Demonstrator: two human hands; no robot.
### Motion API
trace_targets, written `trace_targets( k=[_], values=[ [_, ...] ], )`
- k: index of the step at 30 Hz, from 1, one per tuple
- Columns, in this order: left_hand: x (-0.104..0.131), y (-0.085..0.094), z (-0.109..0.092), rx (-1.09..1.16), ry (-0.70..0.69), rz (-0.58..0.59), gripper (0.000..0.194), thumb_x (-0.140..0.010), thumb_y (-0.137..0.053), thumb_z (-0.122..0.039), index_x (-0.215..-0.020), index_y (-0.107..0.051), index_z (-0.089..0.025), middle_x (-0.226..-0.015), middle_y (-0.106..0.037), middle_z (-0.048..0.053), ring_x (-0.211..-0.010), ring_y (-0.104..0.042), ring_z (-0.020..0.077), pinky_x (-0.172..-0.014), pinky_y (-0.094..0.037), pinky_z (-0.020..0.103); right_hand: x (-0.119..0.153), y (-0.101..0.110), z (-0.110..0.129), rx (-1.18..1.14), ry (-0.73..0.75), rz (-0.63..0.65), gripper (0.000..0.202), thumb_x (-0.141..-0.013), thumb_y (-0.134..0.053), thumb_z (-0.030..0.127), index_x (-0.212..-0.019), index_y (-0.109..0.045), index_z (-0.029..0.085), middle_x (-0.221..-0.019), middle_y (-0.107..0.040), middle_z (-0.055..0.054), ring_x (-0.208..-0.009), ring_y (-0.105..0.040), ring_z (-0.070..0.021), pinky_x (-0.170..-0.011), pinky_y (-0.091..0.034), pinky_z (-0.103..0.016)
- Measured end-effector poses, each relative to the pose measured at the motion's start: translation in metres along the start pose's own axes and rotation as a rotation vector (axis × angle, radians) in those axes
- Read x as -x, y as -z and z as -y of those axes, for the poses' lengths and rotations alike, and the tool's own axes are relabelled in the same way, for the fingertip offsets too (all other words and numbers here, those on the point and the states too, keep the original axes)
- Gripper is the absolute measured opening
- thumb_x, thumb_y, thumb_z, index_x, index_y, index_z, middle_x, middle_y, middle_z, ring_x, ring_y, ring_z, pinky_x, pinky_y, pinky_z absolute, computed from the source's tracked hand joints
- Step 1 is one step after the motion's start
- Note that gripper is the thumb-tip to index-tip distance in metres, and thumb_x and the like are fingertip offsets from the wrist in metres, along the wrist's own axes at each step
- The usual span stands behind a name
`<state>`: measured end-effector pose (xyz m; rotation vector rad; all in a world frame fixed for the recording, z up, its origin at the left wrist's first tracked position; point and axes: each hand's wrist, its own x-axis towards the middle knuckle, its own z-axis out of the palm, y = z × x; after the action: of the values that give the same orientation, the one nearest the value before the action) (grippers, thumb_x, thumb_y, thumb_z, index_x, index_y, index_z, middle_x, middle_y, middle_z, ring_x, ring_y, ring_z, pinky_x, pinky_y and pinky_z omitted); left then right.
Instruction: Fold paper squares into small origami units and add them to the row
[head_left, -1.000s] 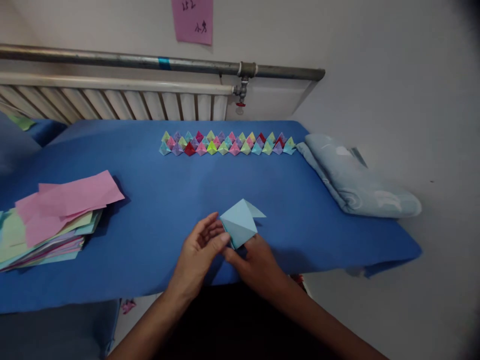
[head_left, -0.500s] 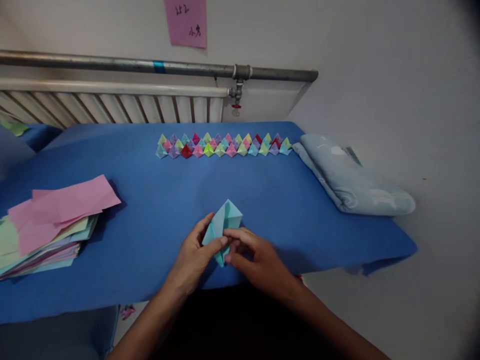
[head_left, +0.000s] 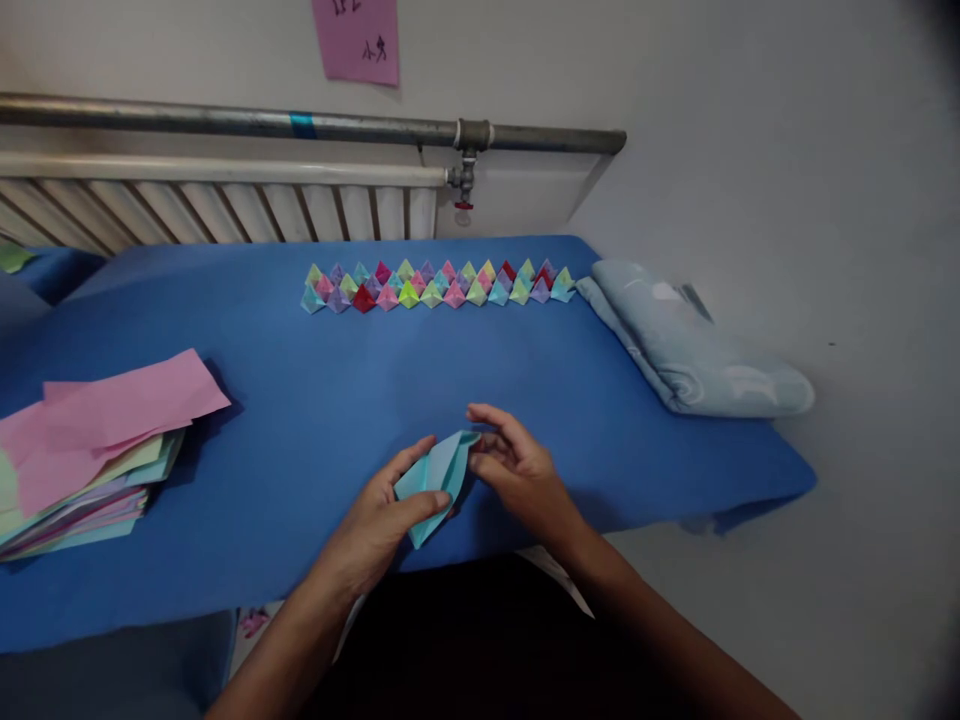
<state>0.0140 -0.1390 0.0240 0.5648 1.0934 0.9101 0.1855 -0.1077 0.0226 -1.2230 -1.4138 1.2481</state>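
A light-blue sheet of origami paper (head_left: 435,472), partly folded with creases and a raised flap, is held above the front of the blue-covered table (head_left: 315,400). My left hand (head_left: 379,515) grips its left and lower side, thumb pressed on top and the other fingers underneath. At its upper right tip is my right hand (head_left: 517,465), thumb and curled fingers closed at the corner while the index finger sticks out above. The fingertips behind the paper are hidden.
Several small folded paper pieces (head_left: 431,290) in many colours stand in rows toward the back. To the left lies a stack of coloured paper (head_left: 112,430). A folded pale blanket (head_left: 697,350) rests at the right by the wall. Behind are a radiator (head_left: 225,208) and a pipe (head_left: 210,118).
The paper has turned so its top tip now leans right. My right hand has moved from the paper's lower middle up to that tip, its index finger lifting. The view has shifted slightly.
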Motion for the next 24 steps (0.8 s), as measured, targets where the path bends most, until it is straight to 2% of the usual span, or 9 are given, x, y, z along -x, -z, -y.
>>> trace_targets(
  k=[3, 6, 9, 11, 14, 17, 19, 21, 24],
  values=[
    [-0.001, 0.003, 0.004, -0.146, -0.012, 0.025, 0.065, -0.066, -0.077, -0.017, -0.128, -0.06, -0.028, -0.095, -0.07, 0.002, -0.073, -0.059, 0.012, -0.069, -0.044, 0.024, -0.003, 0.003, -0.001, 0.138, 0.121, 0.065, 0.04, -0.076, -0.06, 0.017, -0.113, -0.065, 0.03, -0.125, -0.056, -0.004, -0.099, -0.058, -0.0172, -0.089, -0.049, -0.037],
    [-0.001, 0.003, 0.004, -0.207, -0.009, 0.042, 0.063, -0.068, -0.076, -0.019, -0.128, -0.06, -0.03, -0.101, -0.071, 0.002, -0.082, -0.061, 0.0148, -0.072, -0.044, 0.024, -0.004, 0.006, -0.001, 0.199, 0.229, 0.112, 0.027, -0.077, -0.058, 0.015, -0.097, -0.07, 0.028, -0.117, -0.06, -0.004, -0.107, -0.058, -0.0189, -0.093, -0.046, -0.039],
    [0.0, 0.0, -0.002, -0.041, -0.038, 0.047, 0.052, -0.068, -0.078, -0.028, -0.118, -0.067, -0.025, -0.121, -0.066, 0.006, -0.109, -0.059, 0.0213, -0.089, -0.045, 0.028, -0.002, 0.006, -0.004, 0.229, 0.315, 0.144, 0.02, -0.082, -0.057, 0.017, -0.091, -0.071, 0.027, -0.106, -0.064, -0.005, -0.105, -0.06, -0.0196, -0.092, -0.047, -0.039],
    [0.001, -0.001, -0.008, 0.151, -0.028, 0.035, 0.046, -0.072, -0.074, -0.042, -0.112, -0.07, -0.019, -0.125, -0.064, 0.011, -0.116, -0.057, 0.0252, -0.095, -0.045, 0.032, -0.001, 0.006, -0.007, 0.239, 0.344, 0.132, 0.018, -0.084, -0.056, 0.019, -0.092, -0.071, 0.027, -0.103, -0.066, -0.005, -0.102, -0.061, -0.02, -0.09, -0.048, -0.039],
    [0.001, 0.0, -0.015, 0.319, 0.056, -0.001, 0.045, -0.078, -0.067, -0.046, -0.108, -0.071, -0.013, -0.115, -0.067, 0.014, -0.104, -0.063, 0.025, -0.087, -0.051, 0.033, 0.0, 0.005, -0.01, 0.238, 0.35, 0.069, 0.018, -0.087, -0.054, 0.022, -0.094, -0.07, 0.027, -0.101, -0.068, -0.005, -0.099, -0.062, -0.0202, -0.089, -0.048, -0.04],
    [-0.002, 0.002, -0.014, 0.293, 0.096, -0.023, 0.03, -0.074, -0.071, -0.027, -0.1, -0.072, -0.011, -0.101, -0.071, 0.012, -0.088, -0.066, 0.0183, -0.079, -0.053, 0.027, 0.0, 0.005, -0.011, 0.228, 0.352, 0.031, 0.02, -0.087, -0.052, 0.022, -0.095, -0.07, 0.027, -0.098, -0.069, -0.004, -0.097, -0.063, -0.0201, -0.089, -0.048, -0.039],
    [-0.003, 0.003, -0.011, 0.245, 0.097, 0.01, 0.028, -0.069, -0.076, -0.017, -0.096, -0.072, -0.012, -0.092, -0.072, 0.009, -0.081, -0.066, 0.0148, -0.076, -0.052, 0.024, 0.0, 0.005, -0.011, 0.223, 0.359, 0.027, 0.021, -0.087, -0.052, 0.021, -0.095, -0.07, 0.028, -0.097, -0.069, -0.004, -0.095, -0.063, -0.0198, -0.088, -0.048, -0.039],
    [-0.005, 0.004, -0.008, 0.193, 0.099, 0.046, 0.028, -0.065, -0.079, -0.018, -0.092, -0.071, -0.013, -0.084, -0.071, 0.007, -0.073, -0.065, 0.013, -0.072, -0.052, 0.024, 0.0, 0.005, -0.01, 0.23, 0.372, 0.039, 0.022, -0.087, -0.052, 0.021, -0.096, -0.071, 0.028, -0.097, -0.069, -0.004, -0.095, -0.063, -0.0198, -0.087, -0.049, -0.038],
    [-0.007, 0.004, -0.005, 0.128, 0.093, 0.032, 0.027, -0.063, -0.083, -0.024, -0.083, -0.069, -0.013, -0.075, -0.068, 0.003, -0.064, -0.062, 0.011, -0.063, -0.05, 0.023, 0.001, 0.004, -0.008, 0.281, 0.404, 0.103, 0.025, -0.087, -0.05, 0.018, -0.099, -0.07, 0.027, -0.097, -0.068, -0.004, -0.097, -0.062, -0.0201, -0.087, -0.049, -0.038]
  ],
)
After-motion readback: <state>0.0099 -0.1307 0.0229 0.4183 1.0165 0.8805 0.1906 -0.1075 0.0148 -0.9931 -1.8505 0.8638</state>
